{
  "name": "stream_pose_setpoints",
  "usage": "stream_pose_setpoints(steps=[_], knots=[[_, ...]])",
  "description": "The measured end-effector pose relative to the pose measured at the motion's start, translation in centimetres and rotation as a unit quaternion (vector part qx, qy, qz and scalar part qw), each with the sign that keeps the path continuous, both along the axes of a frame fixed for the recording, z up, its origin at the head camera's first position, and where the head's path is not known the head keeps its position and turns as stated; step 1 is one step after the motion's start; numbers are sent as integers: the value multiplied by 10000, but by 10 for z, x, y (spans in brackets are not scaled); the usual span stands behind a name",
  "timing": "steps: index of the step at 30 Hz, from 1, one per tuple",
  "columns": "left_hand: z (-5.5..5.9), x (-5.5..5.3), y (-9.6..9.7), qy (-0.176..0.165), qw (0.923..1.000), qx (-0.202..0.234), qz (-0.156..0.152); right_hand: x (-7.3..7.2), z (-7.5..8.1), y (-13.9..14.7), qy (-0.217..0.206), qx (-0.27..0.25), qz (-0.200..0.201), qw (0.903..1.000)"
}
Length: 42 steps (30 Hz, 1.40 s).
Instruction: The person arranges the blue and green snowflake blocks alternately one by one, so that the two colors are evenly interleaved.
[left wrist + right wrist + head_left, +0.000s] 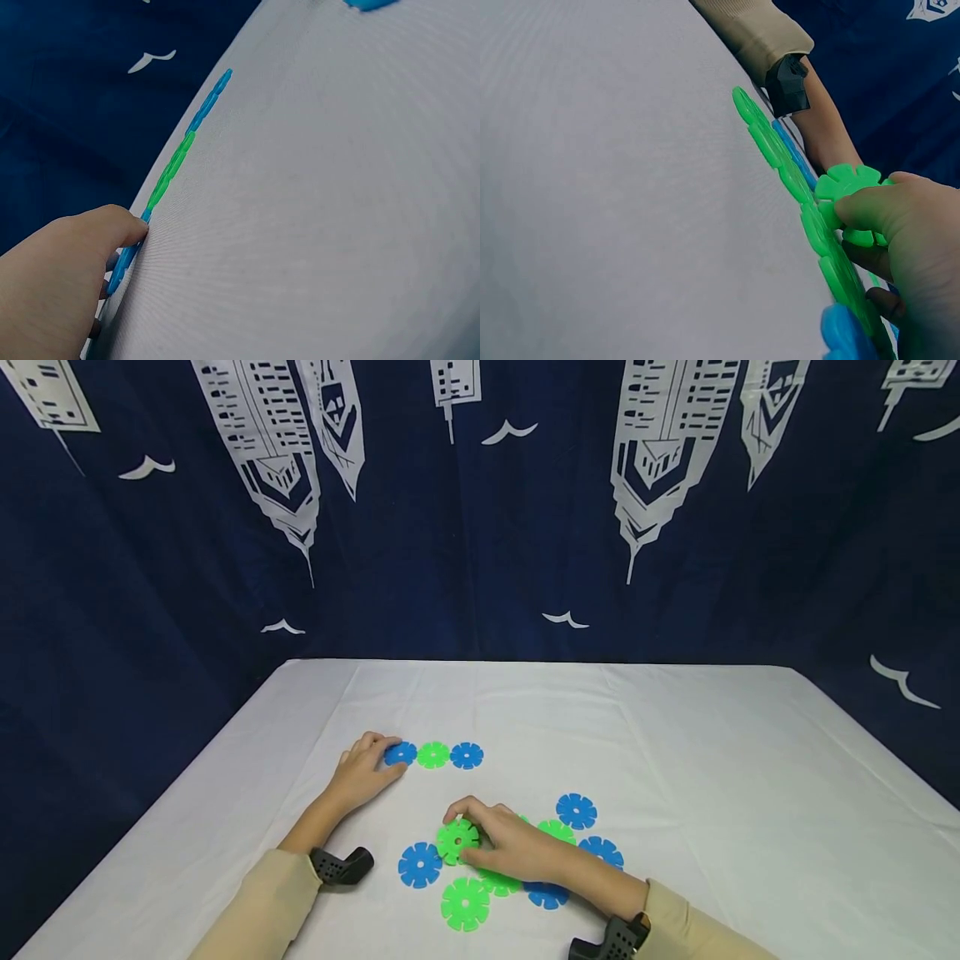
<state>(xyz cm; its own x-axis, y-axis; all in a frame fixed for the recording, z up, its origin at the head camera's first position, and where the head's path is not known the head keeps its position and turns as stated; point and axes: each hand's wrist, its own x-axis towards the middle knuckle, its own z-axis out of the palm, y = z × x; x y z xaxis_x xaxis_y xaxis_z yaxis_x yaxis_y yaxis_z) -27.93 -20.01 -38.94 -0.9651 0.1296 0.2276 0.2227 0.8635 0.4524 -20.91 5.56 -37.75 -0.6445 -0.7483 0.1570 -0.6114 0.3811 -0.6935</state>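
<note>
Two hands and some flower-shaped plastic discs on a white cloth.
The right hand pinches a green disc by its edge, thumb on one side and fingers on the other, tipped up above the pile; that grip seems to leave many of its slots free. The left hand holds the left blue disc of a row between thumb and fingers, maybe so the row won't slide. Next come a middle green disc and a right blue disc, edge to edge. More discs, like the near green disc and the far blue disc, lie flat around the right hand, probably for easy picking.
</note>
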Motion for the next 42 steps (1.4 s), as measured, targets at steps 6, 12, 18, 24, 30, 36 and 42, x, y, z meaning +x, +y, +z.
stream_pose_setpoints(steps=[6,12,18,24,30,36,42], knots=[[-3,0,1,2,10000,8,-26,1,2,0,-250,-9,-44,9997],[-4,1,0,37,10000,-17,-33,4,8,-1,-363,-22,-254,9990],[-2,0,-1,109,9999,-52,-73,3,20,1,-341,-142,-502,9981],[-1,1,1,58,10000,-43,-54,-6,29,7,-367,-481,-759,9953],[0,2,1,32,10000,-32,-19,-18,39,11,-327,-738,-1099,9907],[1,1,1,69,10000,-31,-61,-40,41,13,-530,-1024,-1699,9787],[1,1,0,43,10000,-17,-77,-61,33,14,-816,-1031,-2716,9534]])
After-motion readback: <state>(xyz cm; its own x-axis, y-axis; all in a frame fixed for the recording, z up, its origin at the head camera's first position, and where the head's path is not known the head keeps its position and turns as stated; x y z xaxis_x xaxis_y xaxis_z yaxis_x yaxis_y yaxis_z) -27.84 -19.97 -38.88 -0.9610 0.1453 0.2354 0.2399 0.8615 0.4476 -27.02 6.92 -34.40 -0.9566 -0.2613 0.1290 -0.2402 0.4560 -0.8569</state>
